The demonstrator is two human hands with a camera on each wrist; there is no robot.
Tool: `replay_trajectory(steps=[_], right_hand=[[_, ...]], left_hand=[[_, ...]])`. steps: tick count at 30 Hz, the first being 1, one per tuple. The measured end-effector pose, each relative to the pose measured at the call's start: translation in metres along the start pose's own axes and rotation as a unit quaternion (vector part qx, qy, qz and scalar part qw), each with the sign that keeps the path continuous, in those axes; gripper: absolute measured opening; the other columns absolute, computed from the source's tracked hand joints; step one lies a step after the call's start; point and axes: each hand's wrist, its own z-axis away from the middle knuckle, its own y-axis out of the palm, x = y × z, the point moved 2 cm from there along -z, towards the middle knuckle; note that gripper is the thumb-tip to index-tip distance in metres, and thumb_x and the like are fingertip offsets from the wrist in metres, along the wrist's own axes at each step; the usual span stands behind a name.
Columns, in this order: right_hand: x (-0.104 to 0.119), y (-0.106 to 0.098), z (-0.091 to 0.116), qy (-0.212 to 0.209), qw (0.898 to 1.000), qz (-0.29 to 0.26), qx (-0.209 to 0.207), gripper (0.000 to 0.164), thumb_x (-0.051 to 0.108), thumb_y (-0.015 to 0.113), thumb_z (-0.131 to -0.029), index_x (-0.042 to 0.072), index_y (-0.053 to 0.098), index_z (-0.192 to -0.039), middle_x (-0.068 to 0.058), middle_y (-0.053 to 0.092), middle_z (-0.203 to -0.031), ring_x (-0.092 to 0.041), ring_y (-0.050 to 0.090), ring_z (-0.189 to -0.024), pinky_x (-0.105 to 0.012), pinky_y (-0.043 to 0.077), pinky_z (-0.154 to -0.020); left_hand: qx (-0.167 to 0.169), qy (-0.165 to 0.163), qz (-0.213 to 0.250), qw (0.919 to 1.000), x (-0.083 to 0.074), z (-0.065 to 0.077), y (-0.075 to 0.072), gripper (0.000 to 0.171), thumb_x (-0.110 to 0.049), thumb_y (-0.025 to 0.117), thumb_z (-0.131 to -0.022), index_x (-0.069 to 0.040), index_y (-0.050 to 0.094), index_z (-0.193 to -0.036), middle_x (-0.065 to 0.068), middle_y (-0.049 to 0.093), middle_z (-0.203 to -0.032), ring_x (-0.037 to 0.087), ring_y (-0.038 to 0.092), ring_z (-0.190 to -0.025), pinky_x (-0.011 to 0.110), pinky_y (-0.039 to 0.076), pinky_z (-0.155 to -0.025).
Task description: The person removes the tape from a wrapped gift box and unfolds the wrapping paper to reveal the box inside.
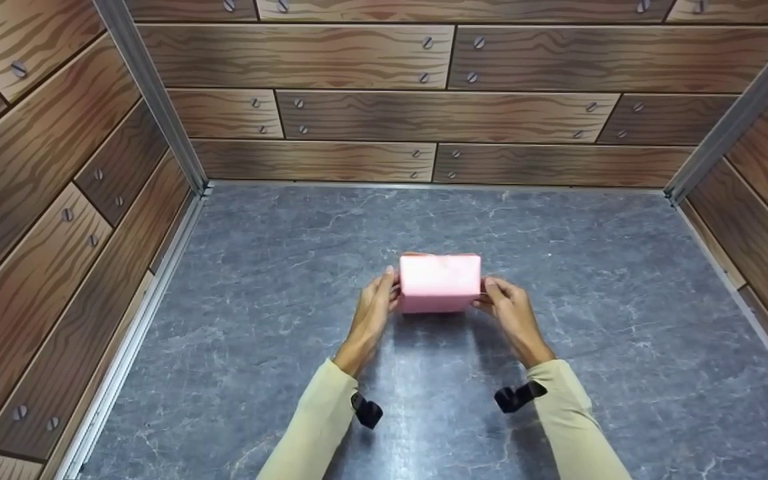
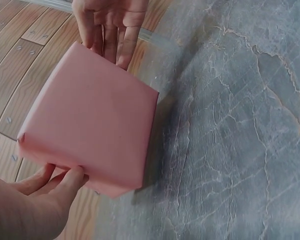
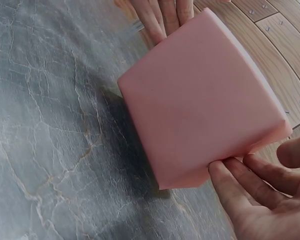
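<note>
A pink box [image 1: 440,276], apparently covered in smooth paper, is held between both hands at mid-floor. My left hand [image 1: 373,303] holds its left end; in the left wrist view its fingertips [image 2: 75,172] touch the folded paper edge. At the opposite end my right hand [image 1: 509,308] holds the box, its fingers [image 3: 225,175] against the side and its thumb [image 3: 296,151] held apart from them. A sliver of orange [image 1: 417,253] shows behind the top edge. The box's far side is hidden.
Grey marble-patterned flooring [image 1: 257,347] lies around the box. Wood-plank-patterned walls [image 1: 357,113] with metal edge strips enclose the back and both sides. A small black camera [image 1: 367,410] is on the left wrist, another black camera [image 1: 519,397] on the right.
</note>
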Motion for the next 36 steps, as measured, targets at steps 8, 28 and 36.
replay_trajectory(steps=[8,28,36], right_hand=[[-0.0040,-0.0002,0.0016,0.002,1.000,-0.029,0.009,0.054,0.027,0.039,-0.111,-0.022,0.054,-0.126,-0.017,0.068,-0.107,-0.017,0.068,-0.094,-0.030,0.058,-0.087],[-0.0064,-0.0024,0.0024,0.052,0.998,-0.018,-0.002,0.052,0.035,0.059,-0.103,-0.013,0.059,-0.123,-0.010,0.065,-0.109,-0.017,0.065,-0.096,-0.037,0.056,-0.093],[-0.0083,-0.0028,0.0029,0.055,0.998,-0.003,-0.011,0.027,0.025,0.071,-0.097,0.000,0.067,-0.087,-0.005,0.063,-0.091,-0.012,0.066,-0.082,-0.031,0.058,-0.083]], left_hand=[[0.013,0.008,0.012,0.9998,0.0052,-0.0011,-0.0008,0.063,-0.038,0.038,-0.109,0.015,0.045,-0.142,0.031,0.055,-0.138,0.038,0.054,-0.131,0.041,0.046,-0.108],[-0.031,-0.002,-0.025,0.9992,0.0070,-0.0010,-0.0025,0.043,-0.028,0.061,-0.101,0.006,0.062,-0.126,0.016,0.065,-0.113,0.025,0.064,-0.104,0.034,0.057,-0.089],[-0.041,0.011,-0.097,0.9944,0.0074,0.0025,-0.0027,0.043,-0.031,0.071,-0.091,-0.003,0.063,-0.123,0.012,0.066,-0.110,0.025,0.063,-0.102,0.035,0.055,-0.084]])
